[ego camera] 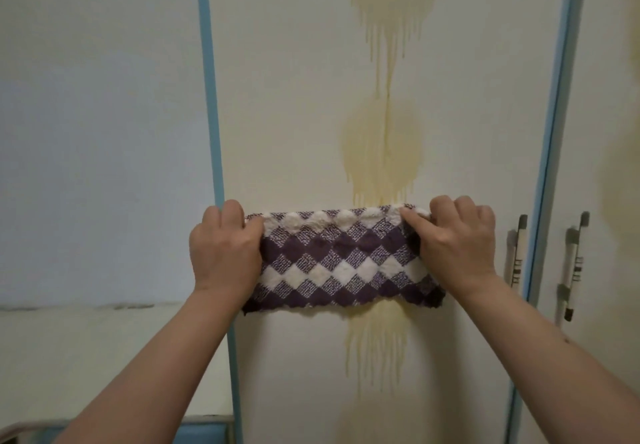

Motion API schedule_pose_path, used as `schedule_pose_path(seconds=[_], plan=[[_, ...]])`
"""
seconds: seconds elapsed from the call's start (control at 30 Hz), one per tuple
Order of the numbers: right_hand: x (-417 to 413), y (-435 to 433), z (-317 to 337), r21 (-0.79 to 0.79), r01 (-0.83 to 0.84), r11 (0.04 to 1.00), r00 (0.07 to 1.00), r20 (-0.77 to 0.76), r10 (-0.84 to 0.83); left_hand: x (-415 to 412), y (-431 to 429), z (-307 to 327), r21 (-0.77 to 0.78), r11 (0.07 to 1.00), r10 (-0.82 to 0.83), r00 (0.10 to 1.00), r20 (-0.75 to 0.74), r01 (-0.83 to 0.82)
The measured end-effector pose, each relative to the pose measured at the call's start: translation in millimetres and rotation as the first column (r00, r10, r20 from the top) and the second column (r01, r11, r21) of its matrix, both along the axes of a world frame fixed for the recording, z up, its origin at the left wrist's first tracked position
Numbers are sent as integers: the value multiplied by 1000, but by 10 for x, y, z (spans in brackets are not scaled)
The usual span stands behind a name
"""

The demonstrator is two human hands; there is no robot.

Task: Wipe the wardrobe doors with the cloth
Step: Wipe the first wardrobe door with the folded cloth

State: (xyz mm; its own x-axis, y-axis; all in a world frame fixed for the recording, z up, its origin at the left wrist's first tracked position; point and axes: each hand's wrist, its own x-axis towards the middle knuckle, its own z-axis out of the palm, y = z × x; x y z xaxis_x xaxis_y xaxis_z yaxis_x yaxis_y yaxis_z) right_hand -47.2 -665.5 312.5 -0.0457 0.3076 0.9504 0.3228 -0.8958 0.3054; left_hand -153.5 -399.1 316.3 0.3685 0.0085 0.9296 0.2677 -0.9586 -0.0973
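against the stained wardrobe door (pixel 294 114), purple-and-white checked cloth (pixel 341 258) between both hands

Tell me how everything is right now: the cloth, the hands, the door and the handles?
cloth: folded into a band, stretched across the door.
left hand: grips the cloth's left end.
right hand: grips the cloth's right end.
wardrobe door: shut, marked with yellow drip stains.
door handles: upright, nobody touching them.
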Motion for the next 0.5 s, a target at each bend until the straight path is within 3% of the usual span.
schedule_pose_path(seconds=[0.1,0.2,0.27,0.4,0.5], plan=[[-153,185,-58,25,144,989,969,-204,-136,-22,-137,-1,-72,996,40,996,-79,-46],[-390,425,-16,91,198,976,827,-551,-116,-13,-327,-34,-334,941,-10,978,-209,-62],[-395,546,-71,154,180,972,754,-656,-36,12,-439,-87,-454,891,-71,982,-177,-18],[-296,800,-330,413,28,910,826,-522,211,265,-555,-295,-544,829,-144,989,19,131],[-190,991,-436,360,16,933,813,-548,198,489,-626,-369,-549,825,-135,990,34,131]])
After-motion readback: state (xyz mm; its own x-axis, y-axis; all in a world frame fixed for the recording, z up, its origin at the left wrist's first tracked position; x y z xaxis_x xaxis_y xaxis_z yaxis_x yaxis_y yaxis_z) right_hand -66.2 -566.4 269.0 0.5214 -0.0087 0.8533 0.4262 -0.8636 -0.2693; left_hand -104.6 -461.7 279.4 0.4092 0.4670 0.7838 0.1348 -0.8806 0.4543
